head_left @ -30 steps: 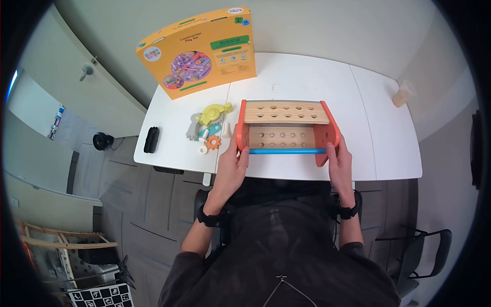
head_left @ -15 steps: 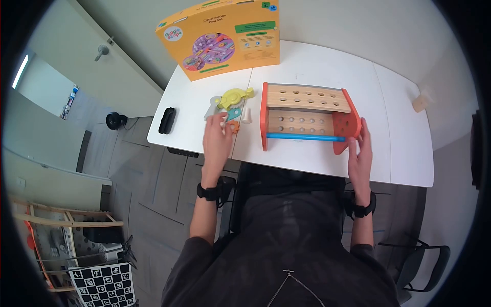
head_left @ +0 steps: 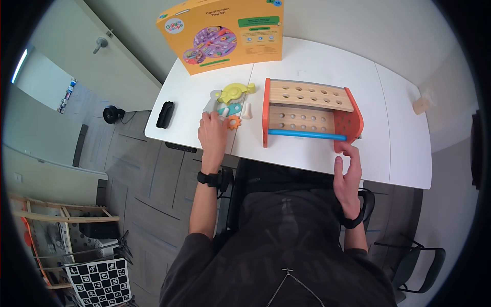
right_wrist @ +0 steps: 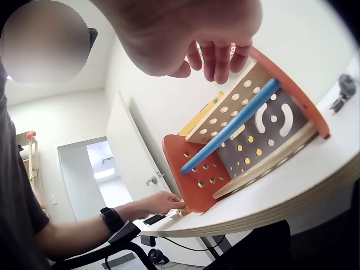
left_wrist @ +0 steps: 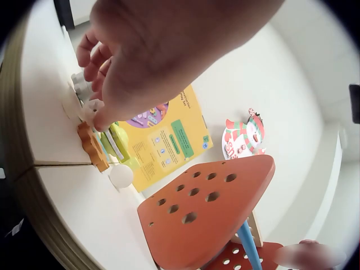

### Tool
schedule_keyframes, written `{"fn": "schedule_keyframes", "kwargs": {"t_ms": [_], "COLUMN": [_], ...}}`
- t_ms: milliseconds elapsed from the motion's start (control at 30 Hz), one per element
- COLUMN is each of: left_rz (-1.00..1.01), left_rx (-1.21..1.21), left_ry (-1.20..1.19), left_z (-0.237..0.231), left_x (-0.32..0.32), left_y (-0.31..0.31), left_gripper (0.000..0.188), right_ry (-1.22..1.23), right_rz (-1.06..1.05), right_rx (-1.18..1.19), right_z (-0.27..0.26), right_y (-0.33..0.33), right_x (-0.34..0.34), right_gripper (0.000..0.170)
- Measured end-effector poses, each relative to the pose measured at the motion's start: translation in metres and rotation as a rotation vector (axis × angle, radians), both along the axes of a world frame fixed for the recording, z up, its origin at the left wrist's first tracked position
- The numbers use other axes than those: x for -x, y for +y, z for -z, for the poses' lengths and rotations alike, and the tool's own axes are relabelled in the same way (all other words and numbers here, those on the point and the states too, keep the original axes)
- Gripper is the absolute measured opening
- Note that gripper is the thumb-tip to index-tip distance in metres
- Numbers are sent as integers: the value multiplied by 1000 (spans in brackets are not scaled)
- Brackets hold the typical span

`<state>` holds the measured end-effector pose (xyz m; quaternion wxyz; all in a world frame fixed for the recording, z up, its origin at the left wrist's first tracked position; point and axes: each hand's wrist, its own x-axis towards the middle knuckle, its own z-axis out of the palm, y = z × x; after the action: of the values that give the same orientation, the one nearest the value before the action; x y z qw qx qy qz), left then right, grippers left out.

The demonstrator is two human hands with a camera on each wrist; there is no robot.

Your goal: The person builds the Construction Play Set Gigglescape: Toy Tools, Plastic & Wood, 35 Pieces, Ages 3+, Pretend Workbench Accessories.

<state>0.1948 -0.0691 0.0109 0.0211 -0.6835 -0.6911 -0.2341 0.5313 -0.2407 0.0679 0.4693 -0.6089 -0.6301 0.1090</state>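
Note:
On the white table stands a wooden toy bench with red sides and a blue rod [head_left: 307,134]. My left hand [head_left: 211,137] is at the small parts left of it, thumb and fingertips pinching a small white piece [left_wrist: 91,110]. Around that hand lie an orange gear [head_left: 233,122], a teal strip [head_left: 235,109], a grey piece [head_left: 211,102], a yellow piece [head_left: 234,92] and a white peg [head_left: 247,111]. My right hand [head_left: 349,179] hovers by the bench's near right corner, fingers loosely bent and holding nothing.
An orange-yellow box [head_left: 225,38] stands at the back left of the table. A black tray [head_left: 165,114] lies near the left edge, and a beige cup-like object [head_left: 421,106] stands at the far right.
My left hand left the bench, reached to the small parts and closed on a white piece. My right hand let go of the bench and drew back toward the body.

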Motion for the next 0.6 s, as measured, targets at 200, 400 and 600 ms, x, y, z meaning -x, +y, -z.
{"fn": "schedule_keyframes", "kwargs": {"t_ms": [200,400,600], "left_rz": [29,53,134], "left_rx": [-50,146,168], "left_ry": [-121,-149,-188], "left_z": [-29,-33,-19], "left_x": [4,14,6], "left_y": [-8,-18,-19], "left_gripper": [32,31,29], "right_ry": [-1,37,55], "right_rz": [-142,-236,-238], "right_rx": [86,120,194], "right_z": [-7,1,2], "right_y": [-2,0,0], "right_x": [13,21,20], "right_gripper": [28,27,26]}}
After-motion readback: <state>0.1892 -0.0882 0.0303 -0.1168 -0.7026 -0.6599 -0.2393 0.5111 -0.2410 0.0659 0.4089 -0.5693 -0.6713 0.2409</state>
